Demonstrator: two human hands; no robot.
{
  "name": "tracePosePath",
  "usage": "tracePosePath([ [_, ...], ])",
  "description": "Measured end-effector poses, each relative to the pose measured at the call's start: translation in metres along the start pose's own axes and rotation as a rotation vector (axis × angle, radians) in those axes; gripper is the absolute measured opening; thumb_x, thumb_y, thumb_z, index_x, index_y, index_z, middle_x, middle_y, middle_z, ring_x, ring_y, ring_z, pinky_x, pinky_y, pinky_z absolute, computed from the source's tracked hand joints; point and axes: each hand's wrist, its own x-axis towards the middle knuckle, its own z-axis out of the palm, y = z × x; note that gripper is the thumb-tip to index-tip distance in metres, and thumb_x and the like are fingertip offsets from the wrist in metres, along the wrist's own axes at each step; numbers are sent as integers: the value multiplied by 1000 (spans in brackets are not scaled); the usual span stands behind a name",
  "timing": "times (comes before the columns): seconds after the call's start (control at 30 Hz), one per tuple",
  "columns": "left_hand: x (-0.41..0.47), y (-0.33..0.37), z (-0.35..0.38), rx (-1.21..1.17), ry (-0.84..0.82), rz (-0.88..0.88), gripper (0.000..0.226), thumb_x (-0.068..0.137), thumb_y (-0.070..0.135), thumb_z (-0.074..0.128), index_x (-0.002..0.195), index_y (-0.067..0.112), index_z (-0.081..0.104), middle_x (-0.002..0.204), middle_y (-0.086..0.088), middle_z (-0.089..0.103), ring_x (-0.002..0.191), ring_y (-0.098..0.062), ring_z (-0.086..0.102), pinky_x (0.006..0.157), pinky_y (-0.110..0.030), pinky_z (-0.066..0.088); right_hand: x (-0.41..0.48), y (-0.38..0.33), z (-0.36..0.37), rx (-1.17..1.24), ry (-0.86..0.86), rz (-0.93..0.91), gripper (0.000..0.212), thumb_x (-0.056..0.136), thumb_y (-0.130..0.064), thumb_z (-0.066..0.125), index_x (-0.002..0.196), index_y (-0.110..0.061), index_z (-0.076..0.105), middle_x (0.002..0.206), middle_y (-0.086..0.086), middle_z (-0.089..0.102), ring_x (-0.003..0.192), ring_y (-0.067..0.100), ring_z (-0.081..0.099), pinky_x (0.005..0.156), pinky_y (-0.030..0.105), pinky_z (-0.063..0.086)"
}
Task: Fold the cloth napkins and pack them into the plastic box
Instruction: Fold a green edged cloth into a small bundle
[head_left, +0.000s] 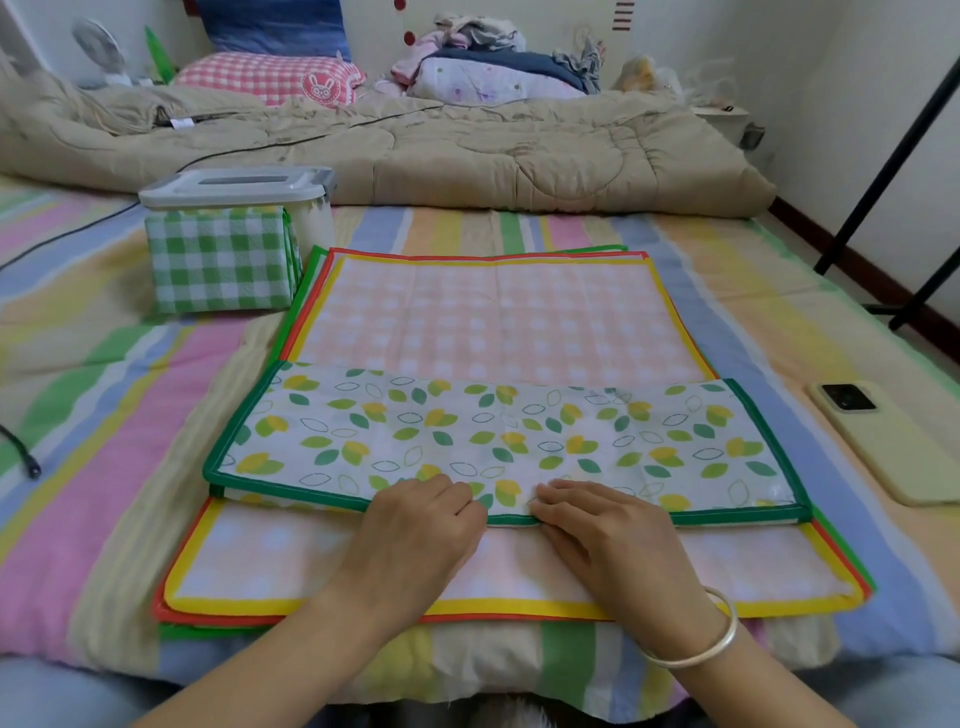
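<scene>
A leaf-print napkin with a green border (519, 436) lies folded in half on top of a stack of flat napkins (498, 317), the top one pink-checked with a yellow border. My left hand (421, 525) and my right hand (608, 535) rest side by side on the near folded edge of the leaf napkin, fingers bent over the green hem at its middle. At the back left stands the plastic box (317, 213) with a grey lid (234, 184). A folded green-checked napkin (221, 260) leans against its front.
Everything lies on a bed with a striped pastel sheet (104, 395). A phone (883, 441) rests at the right. A black cable end (28, 462) lies at the left. A beige quilt (415, 150), pillows and piled clothes fill the back. Black stand legs (883, 171) rise at right.
</scene>
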Motion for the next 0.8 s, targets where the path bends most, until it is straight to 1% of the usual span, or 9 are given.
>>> tracePosePath([
  [0.13,25,-12,-6,-214,15,-165,31,89,48,51,75,27,69,72,11,64,64,-12,63,51,-30,49,2,0,-4,5,-49,3,25,88,-31,54,94,-25,78,103,-12,74,95,9,70,68,26,59],
  [0.2,52,-21,-4,-233,-69,-269,35,98,44,47,120,25,66,122,6,66,111,-17,63,87,-39,53,3,0,-6,11,-80,11,24,88,-31,55,94,-26,78,104,-13,73,96,8,70,68,26,59],
  [0.27,78,-30,5,-146,-261,-276,56,105,41,37,156,20,28,164,4,22,151,-16,20,122,-40,19,3,0,-5,19,-95,17,23,87,-31,56,94,-27,78,104,-14,73,97,7,69,66,25,59],
  [0.33,94,-35,17,-69,-425,-235,63,107,44,25,160,20,1,167,4,-8,153,-13,-8,124,-42,-3,3,0,-5,21,-98,19,22,87,-31,57,93,-28,78,103,-15,73,96,6,69,64,25,59],
  [0.43,88,-37,39,-44,-566,-241,68,104,52,14,159,19,-8,166,3,-14,153,-14,-13,123,-48,-5,4,1,-5,23,-86,27,14,83,-28,65,91,-28,78,101,-15,73,94,6,70,63,24,58],
  [0.57,74,-36,55,-21,-525,-243,87,83,64,-17,157,19,-15,164,4,-21,150,-13,-21,122,-49,-9,5,-2,-11,32,-179,60,14,81,-33,66,88,-32,77,99,-19,72,92,3,68,59,23,57],
  [0.63,71,-35,60,-38,-502,-251,90,79,64,-20,157,20,-16,163,4,-23,150,-12,-23,122,-49,-10,15,-3,-18,-13,-257,146,23,85,-44,56,82,-33,76,93,-21,72,86,1,67,56,24,54],
  [0.73,68,-34,63,-47,-458,-261,88,81,64,-18,158,20,-14,164,4,-20,150,-12,-22,122,-49,-10,52,-1,-17,-22,-280,377,32,96,-43,43,92,-27,71,96,-11,70,90,10,63,73,31,50],
  [0.8,68,-33,62,-42,-435,-261,88,82,63,-18,158,20,-9,165,4,-16,151,-12,-18,122,-49,-10,75,1,0,20,-263,444,40,98,-32,31,123,-26,62,131,-5,60,125,18,48,101,31,38],
])
